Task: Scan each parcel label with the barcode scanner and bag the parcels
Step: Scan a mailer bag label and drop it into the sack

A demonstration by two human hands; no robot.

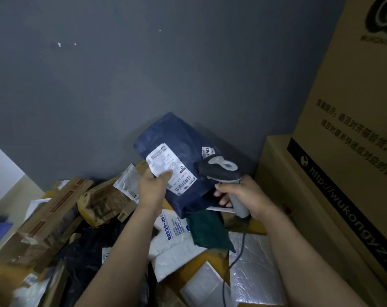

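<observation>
The navy parcel (177,140) is pinched at its label (170,168) by the left hand (153,188) above the pile; the scanner (223,171) is gripped by the right hand (243,196); its head should be aimed squarely at the barcode.

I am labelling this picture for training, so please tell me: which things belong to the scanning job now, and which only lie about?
In the job: dark blue parcel with its white label, held by the left hand; barcode scanner, gripped by the right hand.
Lying about: white parcel, green parcel, silver mailer, large cartons at the right.
</observation>
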